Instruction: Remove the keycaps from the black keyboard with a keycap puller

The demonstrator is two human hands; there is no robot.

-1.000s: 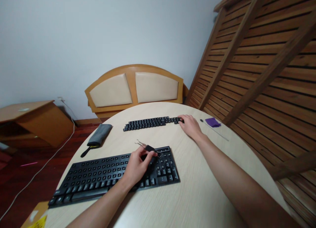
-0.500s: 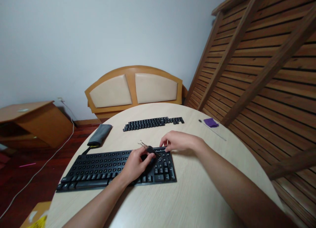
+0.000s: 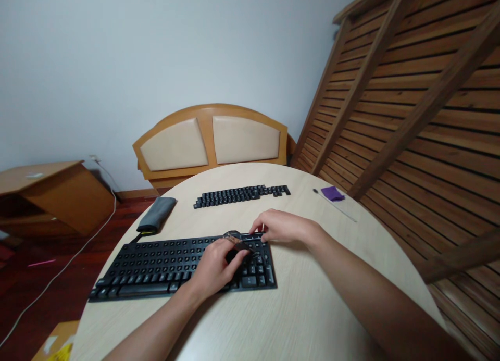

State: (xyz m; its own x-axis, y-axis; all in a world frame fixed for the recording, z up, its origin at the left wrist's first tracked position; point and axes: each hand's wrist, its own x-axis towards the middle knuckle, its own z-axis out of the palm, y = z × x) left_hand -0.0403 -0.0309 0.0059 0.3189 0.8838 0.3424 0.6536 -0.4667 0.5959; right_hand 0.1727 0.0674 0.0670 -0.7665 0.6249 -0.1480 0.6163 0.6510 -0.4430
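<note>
Black plastic makes up the keyboard (image 3: 156, 264), which lies flat on the round table (image 3: 297, 319), its left end reaching the table's left edge. Its long axis runs from left to right; several rows lack their caps. The person's left hand (image 3: 216, 262) rests over its right-hand part, so most of the keyboard stretches away to that hand's left. Thumb and fingers close around a small dark tool (image 3: 242, 246) with thin metal wires, held just over the keys beside the number block. The left hand is the nearer to those keys. The right hand (image 3: 275, 226) touches the keyboard's far right corner, thumb and fingers bent and slightly apart; whether they grip it, I cannot tell.

Beyond, toward the table's far edge, loose key caps (image 3: 228, 196) lie in close rows. A grey pouch (image 3: 157, 214) lies by the left edge, a thin stick (image 3: 336, 206) and a purple cloth (image 3: 333, 194) near the right edge.
</note>
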